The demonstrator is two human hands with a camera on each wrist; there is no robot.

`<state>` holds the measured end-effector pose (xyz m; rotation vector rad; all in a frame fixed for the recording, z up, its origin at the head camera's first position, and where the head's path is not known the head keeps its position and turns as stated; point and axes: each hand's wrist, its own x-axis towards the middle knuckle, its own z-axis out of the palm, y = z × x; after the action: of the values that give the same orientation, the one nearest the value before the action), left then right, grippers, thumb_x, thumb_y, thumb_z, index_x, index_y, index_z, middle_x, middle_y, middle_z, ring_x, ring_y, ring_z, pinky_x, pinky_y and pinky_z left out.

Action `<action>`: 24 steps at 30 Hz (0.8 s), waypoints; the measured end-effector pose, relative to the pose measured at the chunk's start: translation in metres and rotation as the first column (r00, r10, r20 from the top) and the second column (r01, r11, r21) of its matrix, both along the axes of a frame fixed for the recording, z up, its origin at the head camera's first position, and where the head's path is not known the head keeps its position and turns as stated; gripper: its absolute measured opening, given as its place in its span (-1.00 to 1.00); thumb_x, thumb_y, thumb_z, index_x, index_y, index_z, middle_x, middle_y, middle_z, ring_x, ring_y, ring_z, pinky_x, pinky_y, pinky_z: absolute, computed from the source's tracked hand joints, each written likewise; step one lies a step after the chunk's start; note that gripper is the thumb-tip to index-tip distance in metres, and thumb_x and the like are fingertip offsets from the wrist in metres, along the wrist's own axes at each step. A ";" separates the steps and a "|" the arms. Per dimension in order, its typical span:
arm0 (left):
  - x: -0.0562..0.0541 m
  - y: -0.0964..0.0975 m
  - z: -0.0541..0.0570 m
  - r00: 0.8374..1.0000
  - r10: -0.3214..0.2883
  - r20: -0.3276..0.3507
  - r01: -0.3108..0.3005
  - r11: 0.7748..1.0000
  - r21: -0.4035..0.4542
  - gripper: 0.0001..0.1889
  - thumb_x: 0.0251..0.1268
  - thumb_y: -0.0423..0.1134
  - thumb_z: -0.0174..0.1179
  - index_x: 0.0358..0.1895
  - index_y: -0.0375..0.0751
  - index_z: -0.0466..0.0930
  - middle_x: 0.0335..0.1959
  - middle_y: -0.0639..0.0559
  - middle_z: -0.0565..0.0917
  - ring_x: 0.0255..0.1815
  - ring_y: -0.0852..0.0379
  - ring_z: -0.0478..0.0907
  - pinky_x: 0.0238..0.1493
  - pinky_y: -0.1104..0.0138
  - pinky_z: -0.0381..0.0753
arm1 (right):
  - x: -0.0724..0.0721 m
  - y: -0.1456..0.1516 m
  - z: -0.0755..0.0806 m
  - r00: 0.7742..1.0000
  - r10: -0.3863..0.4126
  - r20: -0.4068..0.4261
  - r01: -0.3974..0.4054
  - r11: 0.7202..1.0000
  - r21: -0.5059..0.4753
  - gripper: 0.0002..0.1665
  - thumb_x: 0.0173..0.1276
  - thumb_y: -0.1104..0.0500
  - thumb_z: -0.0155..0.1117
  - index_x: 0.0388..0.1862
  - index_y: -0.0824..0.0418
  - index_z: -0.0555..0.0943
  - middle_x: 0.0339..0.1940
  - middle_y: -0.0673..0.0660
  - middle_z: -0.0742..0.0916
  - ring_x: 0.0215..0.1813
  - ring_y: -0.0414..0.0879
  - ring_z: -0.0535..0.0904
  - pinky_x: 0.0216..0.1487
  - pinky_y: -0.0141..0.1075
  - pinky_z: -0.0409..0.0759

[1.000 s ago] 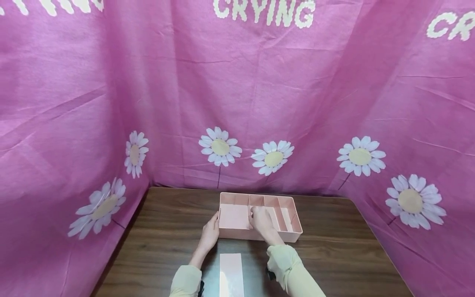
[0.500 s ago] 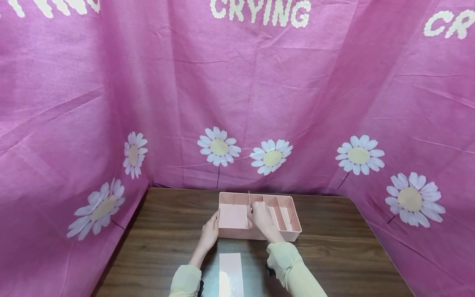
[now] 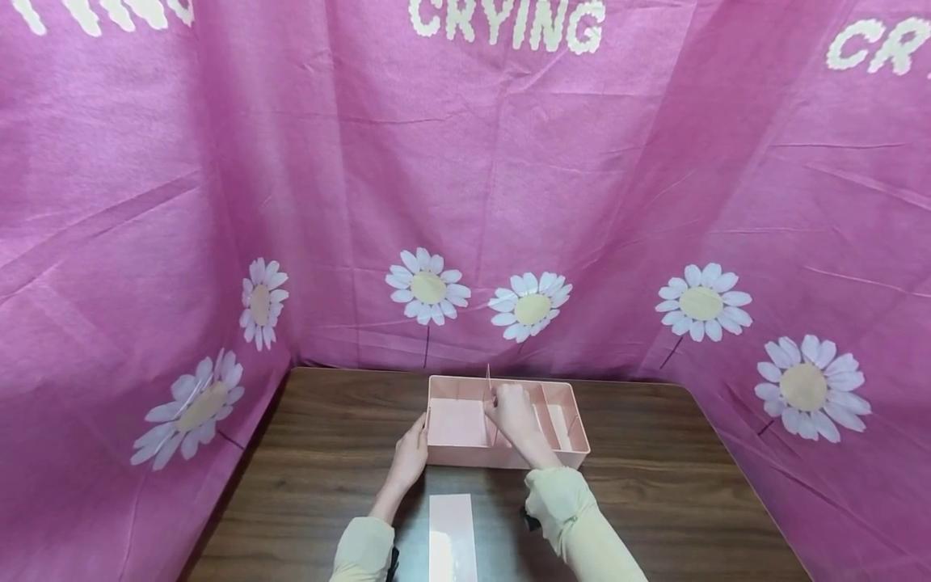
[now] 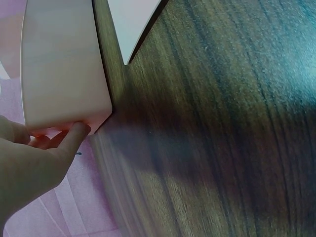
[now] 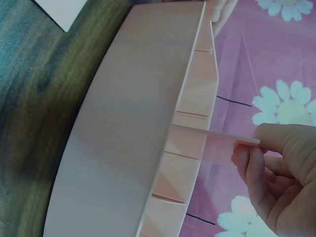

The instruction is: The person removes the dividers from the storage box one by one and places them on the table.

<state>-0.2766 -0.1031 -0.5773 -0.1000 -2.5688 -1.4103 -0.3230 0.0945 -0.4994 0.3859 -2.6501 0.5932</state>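
A pink divided storage box (image 3: 465,457) stands on the table, its compartments facing up. At its left end, my left hand (image 3: 410,457) grips the end wall; in the left wrist view the thumb lies against the lower corner and the fingers (image 4: 42,140) bend beside it. My right hand (image 3: 515,416) is over the middle compartments, pinching a thin pink divider (image 5: 222,134) between thumb and fingers. This divider stands upright, its far end raised above the rim, its lower part still inside the box. Other dividers (image 5: 185,154) sit in the box to its right.
A flat pale pink panel (image 3: 451,525) lies on the brown wood-grain table (image 3: 313,485) in front of the box, between my forearms. Pink cloth (image 3: 349,202) printed with daisies and letters hangs behind the table and along both sides.
My right hand has lifted the divider, which now rises above the box's rim at the back. The left hand has stayed at the box's left end.
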 end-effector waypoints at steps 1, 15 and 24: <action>0.000 0.000 0.000 1.000 -0.001 -0.003 0.001 1.000 -0.001 -0.61 0.52 -0.42 -0.10 0.30 -0.55 0.39 0.20 -0.50 0.56 0.21 -0.43 0.52 0.24 -0.20 0.50 | 0.000 0.001 0.001 1.000 -0.006 -0.013 0.006 1.000 0.001 -0.61 -0.11 0.44 0.31 -0.82 0.15 0.31 -0.80 -0.11 0.26 -0.63 -0.18 0.17 -0.63 -0.40 0.18; -0.001 0.003 -0.002 1.000 -0.013 0.018 0.013 1.000 -0.001 -0.59 0.54 -0.41 -0.13 0.34 -0.55 0.36 0.24 -0.49 0.52 0.25 -0.43 0.49 0.28 -0.19 0.47 | 0.004 0.011 0.018 0.998 -0.023 -0.053 0.023 1.000 0.003 -0.81 -0.09 0.42 0.26 -0.71 0.21 0.48 -0.75 -0.05 0.39 -0.60 -0.17 0.26 -0.59 -0.36 0.32; -0.001 0.000 0.001 1.000 -0.001 0.011 0.001 1.000 -0.015 -0.60 0.52 -0.42 -0.10 0.31 -0.56 0.37 0.19 -0.51 0.55 0.19 -0.44 0.53 0.22 -0.20 0.52 | 0.008 0.022 0.025 0.993 -0.037 -0.111 0.035 0.999 -0.016 -0.91 -0.05 0.43 0.29 -0.57 0.27 0.62 -0.71 0.08 0.58 -0.57 -0.10 0.42 -0.50 -0.20 0.48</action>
<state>-0.2773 -0.1031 -0.5765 -0.0957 -2.5886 -1.3965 -0.3148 0.1165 -0.4741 0.3559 -2.5402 0.5619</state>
